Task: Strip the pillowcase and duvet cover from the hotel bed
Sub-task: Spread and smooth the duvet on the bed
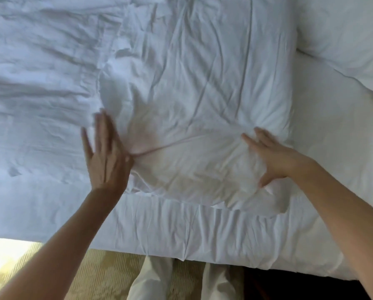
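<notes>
A white pillow in its wrinkled pillowcase (194, 100) lies across the middle of the bed. My left hand (105, 156) is blurred, fingers straight and apart, its thumb side touching the pillowcase's left end where a fold runs out from it. My right hand (272, 156) rests flat and spread on the pillow's lower right part, pressing the cloth, which puckers around the fingers. A crumpled white duvet cover (40, 83) covers the left half of the bed.
A second white pillow (350, 37) lies at the top right corner. The white mattress sheet (324, 131) shows to the right and along the bed's near edge (181, 234). Patterned beige carpet (90, 276) and my light trouser legs (151, 280) are below.
</notes>
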Demonstrator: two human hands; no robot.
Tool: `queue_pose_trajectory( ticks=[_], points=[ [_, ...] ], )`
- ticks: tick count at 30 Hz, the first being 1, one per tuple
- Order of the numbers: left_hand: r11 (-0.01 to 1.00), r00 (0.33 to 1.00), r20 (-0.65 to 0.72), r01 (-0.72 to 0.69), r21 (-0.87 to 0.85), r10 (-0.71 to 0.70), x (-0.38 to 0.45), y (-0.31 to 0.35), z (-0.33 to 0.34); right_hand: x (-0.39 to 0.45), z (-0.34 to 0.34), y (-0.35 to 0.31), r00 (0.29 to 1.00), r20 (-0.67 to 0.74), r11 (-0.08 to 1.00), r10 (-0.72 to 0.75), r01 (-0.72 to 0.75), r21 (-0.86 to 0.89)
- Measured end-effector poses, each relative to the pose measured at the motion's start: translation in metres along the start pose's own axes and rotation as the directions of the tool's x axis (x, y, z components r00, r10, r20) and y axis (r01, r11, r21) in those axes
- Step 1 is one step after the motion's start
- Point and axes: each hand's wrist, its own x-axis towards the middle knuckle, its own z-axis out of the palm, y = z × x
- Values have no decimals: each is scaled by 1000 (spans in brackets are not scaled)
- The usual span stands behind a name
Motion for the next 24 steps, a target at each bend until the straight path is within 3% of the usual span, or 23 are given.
queue_pose_trajectory(
  ticks=[2,4,9,13,16,18,20,21,24],
  points=[
    [907,904,127,-418,56,408,8,10,1,-3,3,0,992,-76,995,103,-103,3],
    [829,787,322,-559,15,525,21,16,11,0,11,-10,989,-93,993,117,-118,3],
    [818,706,632,-542,191,320,48,16,37,16,13,-18,993,-12,992,115,-114,45],
    [768,653,737,-559,314,174,54,20,48,25,7,-18,991,78,994,106,-108,26],
    [752,574,817,-560,348,50,67,49,34,29,-1,-16,989,134,998,62,-61,-12],
    [710,563,816,-628,319,132,81,72,20,32,-17,-5,982,187,999,13,-6,-39],
    [646,596,727,-711,280,341,104,88,3,32,-42,9,992,121,999,-46,42,34],
    [622,627,648,-728,289,433,114,91,-1,31,-55,16,998,14,995,-65,64,71],
    [704,719,442,-670,237,536,141,95,7,30,-86,27,943,-330,994,-43,73,80]
  ],
)
